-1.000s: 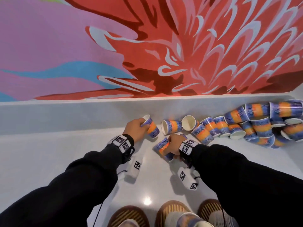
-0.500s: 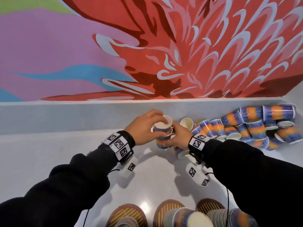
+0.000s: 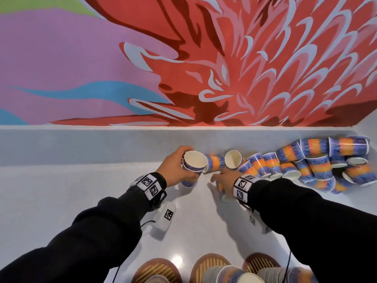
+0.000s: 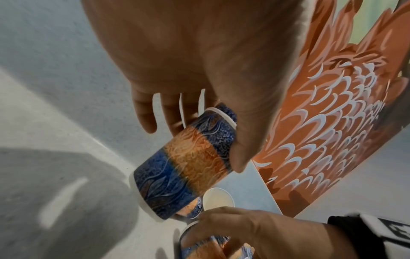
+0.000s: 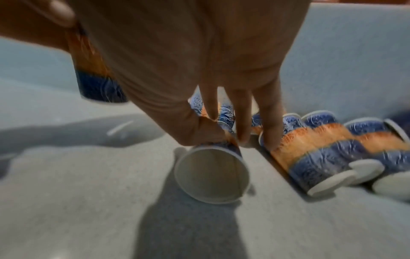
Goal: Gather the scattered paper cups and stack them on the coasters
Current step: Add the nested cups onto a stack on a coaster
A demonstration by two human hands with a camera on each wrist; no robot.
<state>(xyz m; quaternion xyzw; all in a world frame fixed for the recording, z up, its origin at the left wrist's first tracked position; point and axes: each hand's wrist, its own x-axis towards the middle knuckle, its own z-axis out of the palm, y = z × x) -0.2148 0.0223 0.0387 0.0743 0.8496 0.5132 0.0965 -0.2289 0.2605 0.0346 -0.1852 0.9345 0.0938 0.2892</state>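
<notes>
While we look down from the head view, our left hand [image 3: 177, 167] has its fingers curled round nested paper cups [image 3: 193, 163], mouth tilted up toward us, thumb on the near wall. Just right of those fingers a lying cup [image 3: 215, 162] and an open-mouthed cup [image 3: 233, 159] sit against the grey ledge [image 3: 81, 146]. Our right hand [image 3: 225, 179] lies palm down over another cup [image 3: 225, 196], whose rim pokes out under the wrist; finger pose unclear here. Beyond its fingertips, to the right, the loose pile of cups [image 3: 318, 162] runs along the ledge. Near our body, three wooden coasters [image 3: 158, 269] line the bottom edge, with cup stacks [image 3: 234, 275] on the middle and right ones.

Left wrist view: thumb [image 4: 244, 154] presses one side of the held cups [image 4: 186, 166], the other fingers [image 4: 146, 112] are slightly spread behind the opposite side. Base points down toward the worktop [image 4: 66, 175]. Below it, the right hand [image 4: 255, 231] covers a cup [image 4: 206, 248].

Right wrist view, blurred: the fingers [image 5: 241, 119] reach down, slightly spread, tips touching the cup wall; the thumb side presses the top of the lying cup [image 5: 210, 173], mouth facing the camera. Just right of the fingertips lie the pile's nearest cups [image 5: 321, 152]. Upper left, the left hand's cups [image 5: 95, 70] hang above the worktop [image 5: 88, 201].
</notes>
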